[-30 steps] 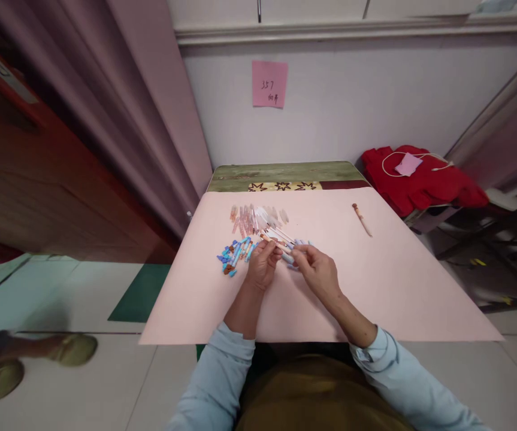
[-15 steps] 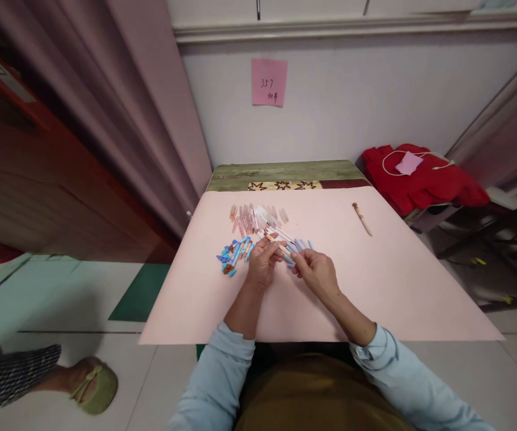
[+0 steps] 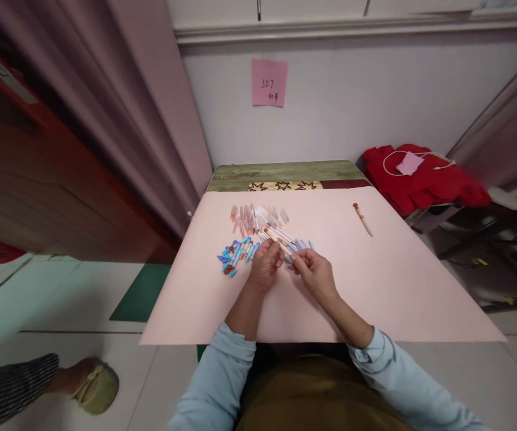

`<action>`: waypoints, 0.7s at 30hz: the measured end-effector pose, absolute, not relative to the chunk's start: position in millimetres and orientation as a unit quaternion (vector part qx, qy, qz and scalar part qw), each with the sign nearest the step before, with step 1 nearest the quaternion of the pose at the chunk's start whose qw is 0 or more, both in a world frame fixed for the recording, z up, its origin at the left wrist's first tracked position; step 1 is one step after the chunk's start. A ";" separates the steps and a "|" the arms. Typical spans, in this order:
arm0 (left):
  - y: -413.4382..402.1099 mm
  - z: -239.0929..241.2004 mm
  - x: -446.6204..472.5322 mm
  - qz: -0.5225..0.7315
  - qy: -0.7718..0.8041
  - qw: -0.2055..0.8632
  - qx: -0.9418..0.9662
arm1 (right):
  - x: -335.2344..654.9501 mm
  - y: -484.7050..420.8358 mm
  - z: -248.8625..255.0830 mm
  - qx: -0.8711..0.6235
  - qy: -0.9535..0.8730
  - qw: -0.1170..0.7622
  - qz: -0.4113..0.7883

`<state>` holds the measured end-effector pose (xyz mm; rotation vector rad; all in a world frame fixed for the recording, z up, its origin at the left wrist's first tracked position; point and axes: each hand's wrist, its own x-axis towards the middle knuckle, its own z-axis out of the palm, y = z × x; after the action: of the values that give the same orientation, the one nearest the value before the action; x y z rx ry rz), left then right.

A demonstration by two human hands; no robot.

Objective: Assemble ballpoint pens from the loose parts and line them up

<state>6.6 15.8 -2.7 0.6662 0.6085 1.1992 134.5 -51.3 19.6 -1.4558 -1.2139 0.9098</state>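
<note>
Over the middle of the pink-covered table, a slim peach-coloured pen lies between my two hands. My left hand pinches it near its upper end. At the lower end, the fingers of my right hand are closed on it. Fingers cover part of the pen. Thin white refills and pale blue pen barrels lie just behind and under my hands. To the left sits a pile of blue, orange and brown pen parts. Translucent pinkish pen pieces lie beyond that pile.
A peach pen with a brown top lies alone on the right of the pink sheet. A red cloth with a cord is beyond the table's right edge. Another person's foot is on the floor at left.
Both hands stay on the pen with only small finger shifts. My left hand has turned slightly, its fingers curling more, and my right hand has moved slightly left.
</note>
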 end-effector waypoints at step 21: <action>11.7 0.6 1.4 0.501 0.288 0.739 0.346 | 133.9 -50.6 19.1 -0.587 -0.480 0.471 0.450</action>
<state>1.4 11.7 0.6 0.7604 0.6329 1.0998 133.9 -50.6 19.1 -1.4381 -1.1756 1.1018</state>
